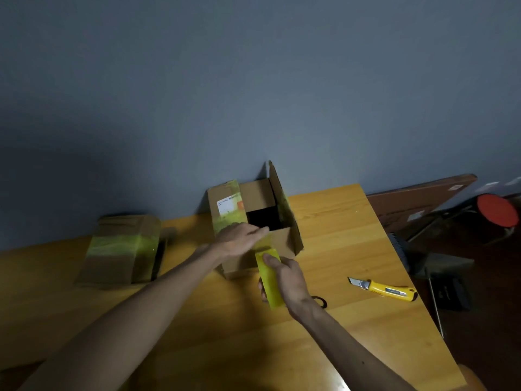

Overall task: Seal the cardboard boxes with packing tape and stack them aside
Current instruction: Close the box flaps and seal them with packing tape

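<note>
With left hand [242,239] flat on the box [255,206] and right hand [289,280] gripping the tape roll [270,280], shut the flaps [277,193] (one stands upright) before taping.

One wooden surface [197,342]. Two cardboard boxes on it: one open box [283,240], one taped box [124,249]. Two bare hands, one left hand [239,239] and one right hand [290,280]. One roll of yellow tape [270,289]. One yellow utility knife [383,289]. One small black ring [321,301]. Beyond the edge, one red round seat [497,210] and one brown board [417,198] leaning at the wall
</note>
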